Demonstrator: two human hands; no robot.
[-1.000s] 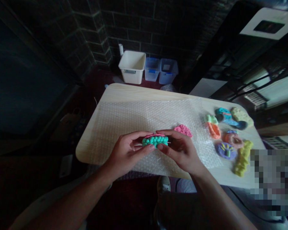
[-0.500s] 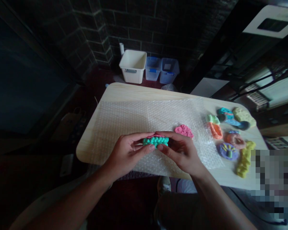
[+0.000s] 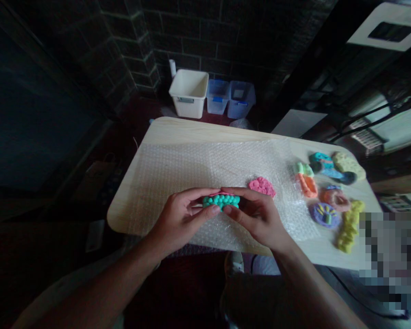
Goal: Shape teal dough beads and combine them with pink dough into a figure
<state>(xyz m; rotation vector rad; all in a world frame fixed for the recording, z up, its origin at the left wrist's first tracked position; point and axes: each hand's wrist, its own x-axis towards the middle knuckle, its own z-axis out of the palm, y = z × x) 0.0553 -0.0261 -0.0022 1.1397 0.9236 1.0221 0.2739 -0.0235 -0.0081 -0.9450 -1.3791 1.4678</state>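
Observation:
Between my two hands is a small clay piece (image 3: pixel 221 201), with a bumpy teal-green side made of little balls and a thin pink layer along its top edge. My left hand (image 3: pixel 181 217) pinches its left end, thumb in front and fingers behind. On the right end my right hand (image 3: pixel 258 217) grips it the same way. The piece is held up over bubble wrap (image 3: pixel 178 169) on the table. Just beyond my right fingers lies a pink, lumpy clay piece (image 3: pixel 263 186). My fingers hide the back of the held piece.
The pale wooden table (image 3: pixel 192 130) carries more clay pieces at right: an orange one (image 3: pixel 307 186), a purple disc (image 3: pixel 324 215), a yellow strip (image 3: pixel 350 227) and a teal one (image 3: pixel 324 162). Behind stand a white bin (image 3: pixel 189 98) and two clear boxes (image 3: pixel 217 98). A blurred patch covers the lower right.
Both hands keep the same grip on the clay piece. The view has shifted very slightly; nothing on the table has moved.

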